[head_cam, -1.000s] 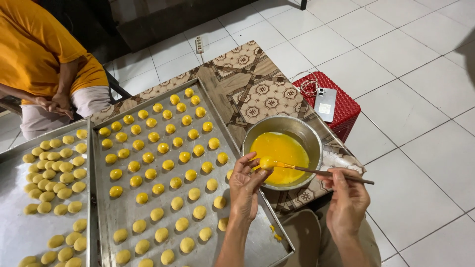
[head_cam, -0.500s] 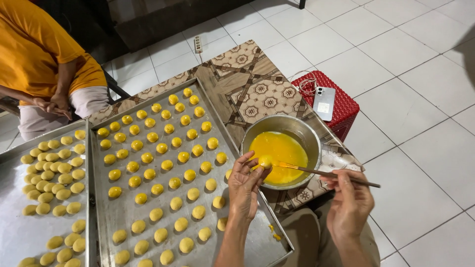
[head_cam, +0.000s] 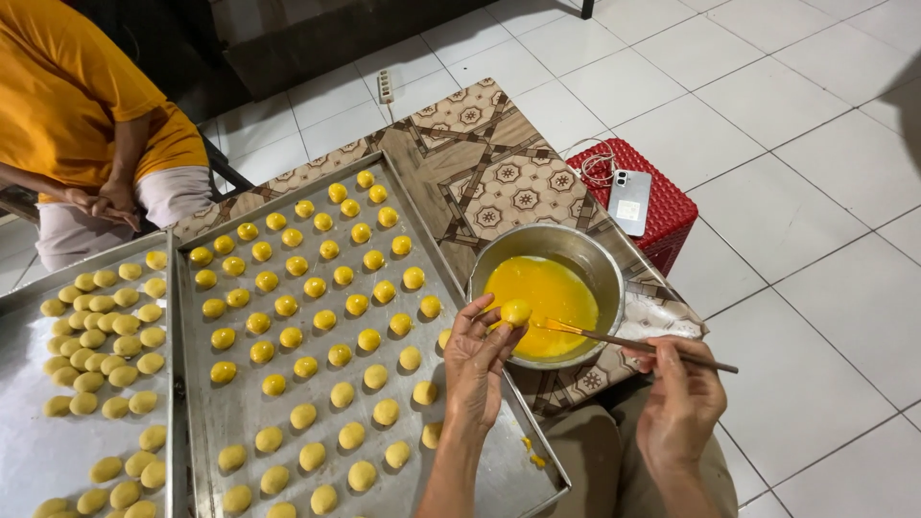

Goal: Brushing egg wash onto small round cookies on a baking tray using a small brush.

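My left hand (head_cam: 477,360) holds a small round dough ball (head_cam: 516,312) at its fingertips, over the near rim of a metal bowl (head_cam: 585,251) of yellow egg wash (head_cam: 542,293). My right hand (head_cam: 679,403) grips a thin brush (head_cam: 624,341) by its wooden handle, the bristle end pointing at the ball. To the left lies a metal baking tray (head_cam: 235,422) with rows of several glazed dough balls (head_cam: 317,288).
A second tray (head_cam: 29,451) of paler dough balls lies at far left. Another person in an orange shirt (head_cam: 67,96) sits behind it. A phone (head_cam: 630,201) rests on a red basket (head_cam: 672,206). A patterned low table (head_cam: 480,163) carries the trays; white tiled floor surrounds.
My left hand has kept the dough ball at the bowl's rim. The brush has shifted slightly along with my right hand, its tip staying by the ball.
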